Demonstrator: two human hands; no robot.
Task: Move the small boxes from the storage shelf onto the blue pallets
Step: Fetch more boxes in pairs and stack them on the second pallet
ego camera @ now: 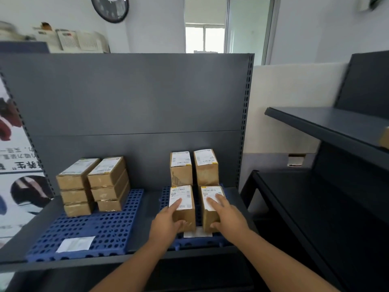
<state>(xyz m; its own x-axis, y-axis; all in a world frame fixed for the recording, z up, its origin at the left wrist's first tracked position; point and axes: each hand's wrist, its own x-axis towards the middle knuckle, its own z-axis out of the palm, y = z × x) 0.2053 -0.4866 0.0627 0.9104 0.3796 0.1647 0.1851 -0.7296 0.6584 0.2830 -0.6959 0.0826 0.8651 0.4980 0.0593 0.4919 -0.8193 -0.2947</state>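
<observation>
Two blue perforated pallets lie on a dark grey shelf: the left pallet (pixel 84 232) and the right pallet (pixel 197 239). The left one carries two stacks of brown labelled boxes (pixel 92 184), three high each. Two boxes (pixel 193 167) stand at the back of the right pallet. In front of them sit a front left box (pixel 184 205) and a front right box (pixel 210 199). My left hand (pixel 168 224) grips the front left box, fingers on its label and thumb on its near face. My right hand (pixel 227 216) grips the front right box the same way.
The shelf's grey back panel (pixel 126 98) rises behind the pallets. A white label (pixel 75 244) lies on the left pallet's front. A second dark shelf unit (pixel 336 127) stands at the right, with a box corner (pixel 385 140) at the frame's edge. A poster (pixel 16 165) hangs at the left.
</observation>
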